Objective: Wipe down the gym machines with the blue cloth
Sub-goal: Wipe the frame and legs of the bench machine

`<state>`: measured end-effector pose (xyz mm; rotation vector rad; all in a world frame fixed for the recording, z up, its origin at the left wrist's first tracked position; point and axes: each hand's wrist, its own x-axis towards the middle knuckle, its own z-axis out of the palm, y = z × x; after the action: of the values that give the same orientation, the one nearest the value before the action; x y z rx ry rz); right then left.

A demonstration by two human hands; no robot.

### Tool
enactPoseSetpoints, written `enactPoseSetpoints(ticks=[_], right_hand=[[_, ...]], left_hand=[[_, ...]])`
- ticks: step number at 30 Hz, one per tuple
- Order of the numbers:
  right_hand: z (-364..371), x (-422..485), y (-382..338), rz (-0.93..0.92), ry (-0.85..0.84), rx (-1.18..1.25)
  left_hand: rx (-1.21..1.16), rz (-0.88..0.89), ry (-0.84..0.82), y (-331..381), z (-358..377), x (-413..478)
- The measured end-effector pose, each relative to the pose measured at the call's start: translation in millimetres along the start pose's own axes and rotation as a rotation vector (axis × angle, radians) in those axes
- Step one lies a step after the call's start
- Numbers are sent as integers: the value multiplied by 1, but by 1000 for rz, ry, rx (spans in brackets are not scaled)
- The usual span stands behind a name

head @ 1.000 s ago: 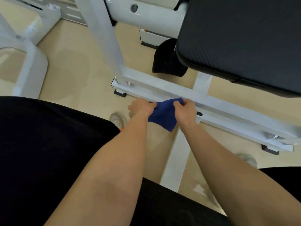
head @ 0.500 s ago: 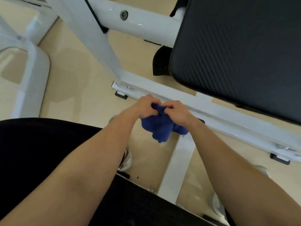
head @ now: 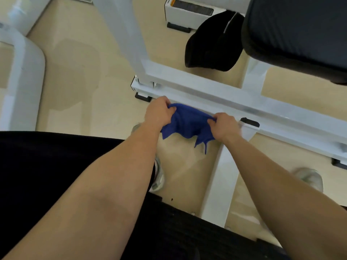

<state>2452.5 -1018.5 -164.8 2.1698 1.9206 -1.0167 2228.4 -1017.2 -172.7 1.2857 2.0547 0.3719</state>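
Note:
The blue cloth (head: 187, 124) hangs stretched between both hands, its loose corners dangling toward the floor. My left hand (head: 159, 113) grips its left edge with curled fingers. My right hand (head: 224, 125) grips its right edge the same way. Both hands hover just in front of the white base bar (head: 234, 98) of a gym machine, which runs from centre to lower right. The machine's black padded seat (head: 300, 29) fills the upper right corner.
A white upright post (head: 129, 38) rises from the base bar's left end. A second white rail (head: 221, 184) runs back toward me under my right arm. A black roller pad (head: 212, 44) sits behind the bar. Another white machine frame (head: 22, 76) stands at left. My shoes rest on the beige floor.
The hands were bunched together over the crumpled cloth; now they have pulled apart and spread it between them. The view has tilted, showing more floor and less of the seat.

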Motion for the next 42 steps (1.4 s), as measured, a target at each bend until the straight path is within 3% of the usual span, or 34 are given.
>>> enactPoseSetpoints(ticks=[5,9,12,15,17,20,22,24,30,34,42], right_hand=[[37,26,5,219,132,468],[44,36,-10,417,319,991],[44,39,-19,458,478,1190],[50,35,-22,359,493,1086],[62,33,-21,133,436,918],[81,37,-8,-162,245,329],[86,45,8,-256,212,-127],[88,51,16,-291,194,-384],[94,81,-42,-411,61,-552],[97,85,-59,-431,64,-552],[77,47,28,-66,119,-487]], left_hand=[[-268,-122,182,-3,30,33],[-628,-297,293,1,42,52],[-718,-273,372,2,49,56],[-590,-104,396,5,58,49],[-350,89,332,-2,67,42],[-39,312,177,-22,82,41],[255,422,135,-39,90,44],[436,466,114,-47,92,47],[546,353,130,-67,67,71],[600,399,111,-67,64,72],[608,668,-46,-22,100,46]])
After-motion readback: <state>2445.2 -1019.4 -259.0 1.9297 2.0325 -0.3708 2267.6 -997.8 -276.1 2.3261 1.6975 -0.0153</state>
